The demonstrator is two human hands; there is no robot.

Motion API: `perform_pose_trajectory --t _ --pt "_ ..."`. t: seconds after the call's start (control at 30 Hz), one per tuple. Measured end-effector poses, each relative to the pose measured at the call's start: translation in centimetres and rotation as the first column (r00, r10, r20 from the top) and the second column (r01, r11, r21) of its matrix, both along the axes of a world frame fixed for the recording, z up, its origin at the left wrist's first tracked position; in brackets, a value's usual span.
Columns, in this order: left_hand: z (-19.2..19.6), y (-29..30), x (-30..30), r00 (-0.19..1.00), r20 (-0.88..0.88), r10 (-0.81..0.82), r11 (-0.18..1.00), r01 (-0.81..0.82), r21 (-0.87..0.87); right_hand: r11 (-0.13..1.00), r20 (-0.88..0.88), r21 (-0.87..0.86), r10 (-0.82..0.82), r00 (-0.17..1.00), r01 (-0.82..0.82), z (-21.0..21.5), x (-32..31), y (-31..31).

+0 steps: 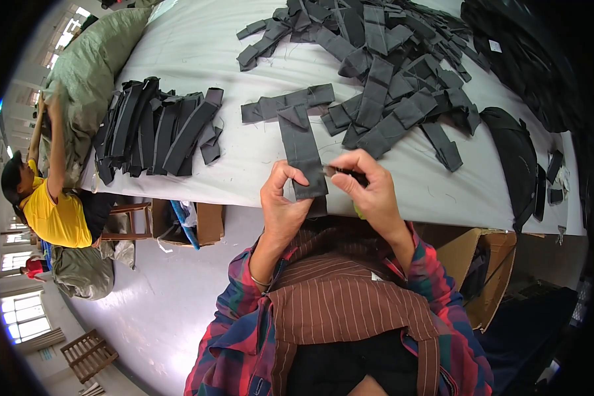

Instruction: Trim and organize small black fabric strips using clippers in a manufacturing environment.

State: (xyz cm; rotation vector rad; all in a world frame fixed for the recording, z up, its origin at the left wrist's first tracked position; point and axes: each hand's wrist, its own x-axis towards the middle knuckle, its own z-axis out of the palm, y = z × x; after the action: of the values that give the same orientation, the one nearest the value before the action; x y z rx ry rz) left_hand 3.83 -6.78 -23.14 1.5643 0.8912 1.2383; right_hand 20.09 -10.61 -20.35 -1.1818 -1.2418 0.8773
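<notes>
Both hands pinch grey fabric strip (303, 155) at table's near edge: left hand (282, 204) on its side, right hand (369, 185) also gripping small dark tool (350, 175). Looks light & floppy; best held by lower end.

The strip (303, 155) is matt dark grey woven cloth, like the pile (389, 72) at one o'clock. The bench (198, 46) wears smooth pale fabric. Brown cardboard box (488, 277) at four o'clock; slatted wooden pallet (89, 355) at eight.

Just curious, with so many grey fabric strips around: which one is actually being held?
The long grey strip at the table's near edge, pinched at its lower end by both hands; the others lie in piles untouched.
</notes>
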Motion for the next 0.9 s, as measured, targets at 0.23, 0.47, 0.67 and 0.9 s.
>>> perform_pose_trajectory --t 0.23,0.47,0.67,0.9 --pt "0.9 -0.2 0.8 0.994 -0.065 0.090 0.994 -0.086 0.066 0.962 -0.171 -0.153 0.200 0.965 -0.227 0.1 0.1 0.8" --pt "-0.3 0.7 -1.1 0.977 0.211 0.019 0.893 0.078 -0.443 0.985 0.150 0.066 0.146 0.978 -0.157 -0.2 -0.7 -0.8" --pt "1.5 0.0 -0.8 0.806 0.592 -0.015 0.771 0.386 -0.506 0.984 0.290 0.102 0.114 0.950 -0.149 -0.3 -0.6 -0.7" --pt "1.9 -0.1 -0.5 0.913 0.408 -0.021 0.874 0.215 -0.436 0.985 0.281 0.157 0.021 0.959 -0.068 1.2 0.4 -0.6"
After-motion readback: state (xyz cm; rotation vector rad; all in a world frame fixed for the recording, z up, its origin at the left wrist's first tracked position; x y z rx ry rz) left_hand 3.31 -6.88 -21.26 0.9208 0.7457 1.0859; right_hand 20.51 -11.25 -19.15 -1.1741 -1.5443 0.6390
